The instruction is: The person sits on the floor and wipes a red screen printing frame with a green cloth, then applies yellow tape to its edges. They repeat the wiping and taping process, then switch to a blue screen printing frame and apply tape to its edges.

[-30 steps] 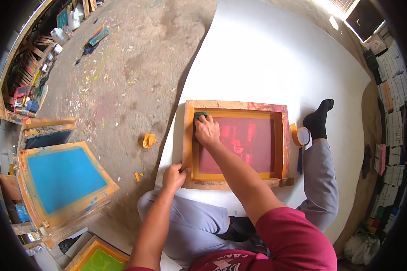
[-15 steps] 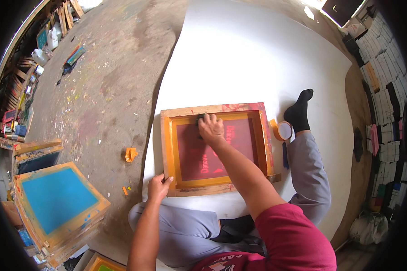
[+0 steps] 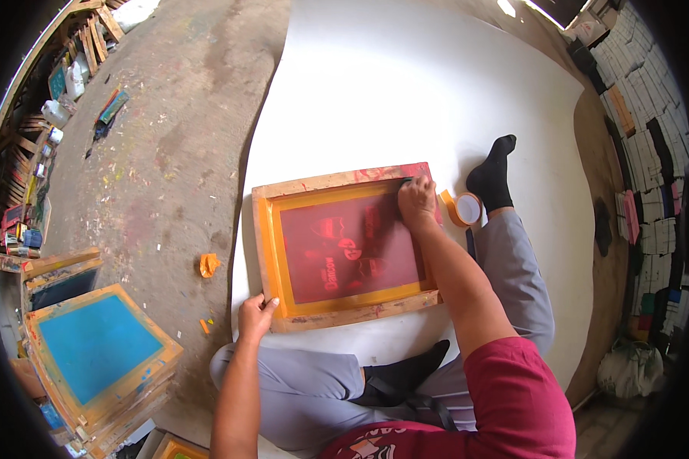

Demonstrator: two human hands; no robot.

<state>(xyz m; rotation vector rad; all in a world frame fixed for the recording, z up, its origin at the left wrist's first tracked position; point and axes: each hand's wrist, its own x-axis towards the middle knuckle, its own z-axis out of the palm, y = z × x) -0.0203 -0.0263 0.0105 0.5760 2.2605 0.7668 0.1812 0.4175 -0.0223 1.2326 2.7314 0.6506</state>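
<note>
I see the screen frame [image 3: 344, 249] flat on white sheet [image 3: 406, 92], long axis running L-R. My L hand [image 3: 256, 315] clamps near-left corner, fingers curled over wood. R hand [image 3: 416, 202] presses far-right corner, fingers together; nearer tape roll [image 3: 464, 208].

Tape roll [image 3: 462, 208] beside frame [image 3: 337, 183] — right side.

Wooden screen frame [image 3: 344, 246] flat on a white sheet [image 3: 436, 92].

The frame is rectangular, bare wood smeared with red at its far right corner, with an orange border inside and a dark red mesh carrying a faint design. It lies slightly tilted, left end nearer. The left hand [image 3: 257, 315] grips its near left corner; the right hand [image 3: 416, 202] presses on its far right corner.
</note>
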